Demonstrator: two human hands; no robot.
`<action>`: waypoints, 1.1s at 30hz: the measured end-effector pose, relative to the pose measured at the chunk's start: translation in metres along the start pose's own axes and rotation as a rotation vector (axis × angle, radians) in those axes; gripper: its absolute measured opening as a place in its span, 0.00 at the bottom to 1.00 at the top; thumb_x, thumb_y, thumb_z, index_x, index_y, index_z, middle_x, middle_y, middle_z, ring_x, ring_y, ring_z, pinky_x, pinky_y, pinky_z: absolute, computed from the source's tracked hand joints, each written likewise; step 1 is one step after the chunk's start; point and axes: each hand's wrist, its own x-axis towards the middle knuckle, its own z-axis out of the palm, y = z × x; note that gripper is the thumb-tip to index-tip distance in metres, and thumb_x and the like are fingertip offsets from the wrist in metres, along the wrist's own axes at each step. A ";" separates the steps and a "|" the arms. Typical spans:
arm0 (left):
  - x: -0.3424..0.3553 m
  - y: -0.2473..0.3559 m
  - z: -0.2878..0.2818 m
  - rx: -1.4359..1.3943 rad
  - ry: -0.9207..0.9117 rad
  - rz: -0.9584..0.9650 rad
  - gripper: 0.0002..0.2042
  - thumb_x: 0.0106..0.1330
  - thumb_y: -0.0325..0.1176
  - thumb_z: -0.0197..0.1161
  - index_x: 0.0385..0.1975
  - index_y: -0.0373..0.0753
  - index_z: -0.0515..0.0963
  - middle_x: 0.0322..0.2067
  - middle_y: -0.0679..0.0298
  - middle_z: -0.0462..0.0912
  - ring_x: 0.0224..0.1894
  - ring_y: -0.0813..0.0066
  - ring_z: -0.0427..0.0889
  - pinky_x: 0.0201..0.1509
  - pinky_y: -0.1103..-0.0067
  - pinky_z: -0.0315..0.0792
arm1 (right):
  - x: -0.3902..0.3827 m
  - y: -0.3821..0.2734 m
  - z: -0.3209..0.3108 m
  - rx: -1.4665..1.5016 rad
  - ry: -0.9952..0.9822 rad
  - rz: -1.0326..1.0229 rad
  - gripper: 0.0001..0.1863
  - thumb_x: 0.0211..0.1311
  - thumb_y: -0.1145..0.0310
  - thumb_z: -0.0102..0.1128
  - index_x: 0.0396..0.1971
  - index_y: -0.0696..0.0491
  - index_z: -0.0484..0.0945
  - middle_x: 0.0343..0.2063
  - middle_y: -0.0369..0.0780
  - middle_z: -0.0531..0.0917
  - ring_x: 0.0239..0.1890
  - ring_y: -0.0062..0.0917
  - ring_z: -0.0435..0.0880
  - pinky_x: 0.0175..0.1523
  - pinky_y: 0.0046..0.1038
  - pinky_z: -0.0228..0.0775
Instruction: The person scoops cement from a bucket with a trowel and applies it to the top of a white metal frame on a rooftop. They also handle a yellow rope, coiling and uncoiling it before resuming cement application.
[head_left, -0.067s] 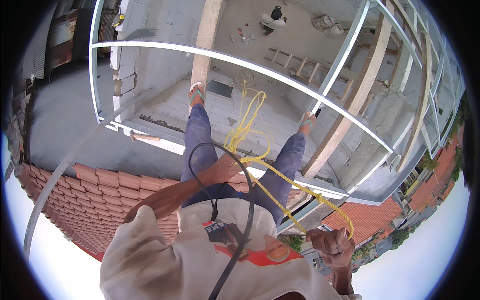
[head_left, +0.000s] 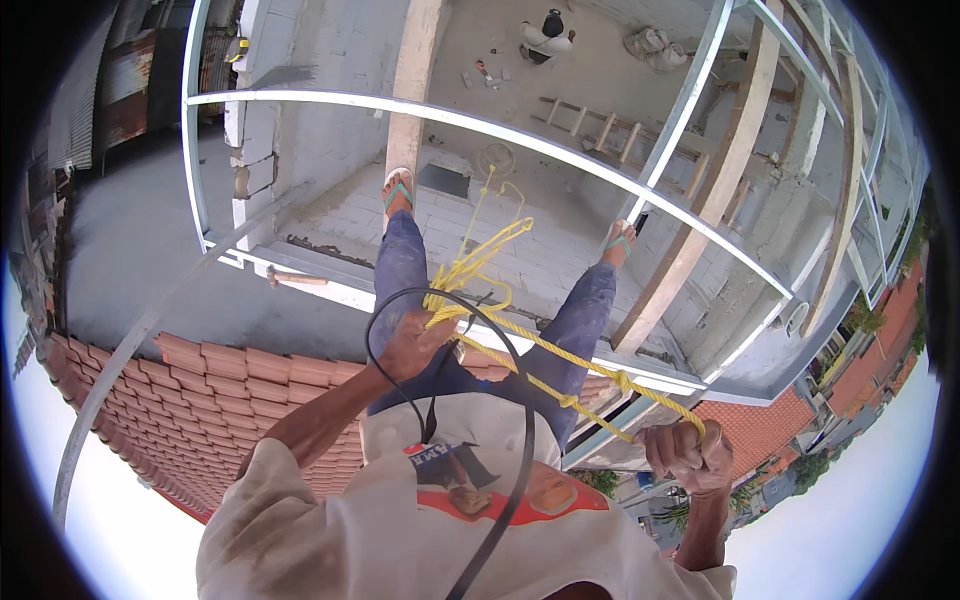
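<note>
A yellow rope (head_left: 572, 362) runs in two strands between my hands, with a knot in it. My left hand (head_left: 413, 345), in front of my lap, is closed round gathered rope. Loose yellow loops stand up beyond that hand, and a thin length hangs down toward the floor below. Off to the right, my right hand (head_left: 688, 457) makes a fist on the rope's bend, thumb side up. Between the hands the strands look taut. A black cable (head_left: 524, 440) curves across my shirt and past my left hand.
My feet rest on a wooden beam (head_left: 410, 90) and the metal frame (head_left: 400, 103), high over a floor. A hammer (head_left: 300, 279) lies on the ledge at left, above roof tiles (head_left: 240, 395). Below are a person (head_left: 547, 42), a ladder (head_left: 590, 125) and sacks (head_left: 655, 48).
My left hand has moved left with the gathered rope. My right hand has shifted a little up and right. The strands between them are longer, and the loose loops have swung lower.
</note>
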 end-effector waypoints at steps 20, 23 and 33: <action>-0.152 0.147 -0.192 -0.444 0.652 0.360 0.25 0.80 0.55 0.54 0.22 0.46 0.65 0.17 0.76 0.54 0.20 0.84 0.53 0.31 0.80 0.61 | 0.145 0.210 -0.002 -0.424 0.635 0.289 0.21 0.67 0.61 0.67 0.16 0.56 0.79 0.14 0.27 0.72 0.18 0.11 0.64 0.22 0.26 0.53; -0.059 0.099 -0.193 0.103 0.393 0.176 0.20 0.65 0.48 0.76 0.29 0.39 0.74 0.22 0.72 0.70 0.22 0.86 0.67 0.23 0.83 0.63 | 0.095 0.158 0.026 -0.314 0.621 0.178 0.19 0.68 0.66 0.65 0.15 0.55 0.77 0.15 0.26 0.73 0.18 0.10 0.64 0.22 0.24 0.52; 0.132 0.005 0.044 0.308 -0.222 0.414 0.23 0.75 0.52 0.55 0.53 0.38 0.81 0.44 0.50 0.86 0.49 0.53 0.82 0.53 0.62 0.75 | -0.014 -0.105 0.192 -0.801 0.173 -0.444 0.27 0.75 0.62 0.58 0.13 0.50 0.63 0.10 0.31 0.64 0.13 0.20 0.57 0.27 0.31 0.53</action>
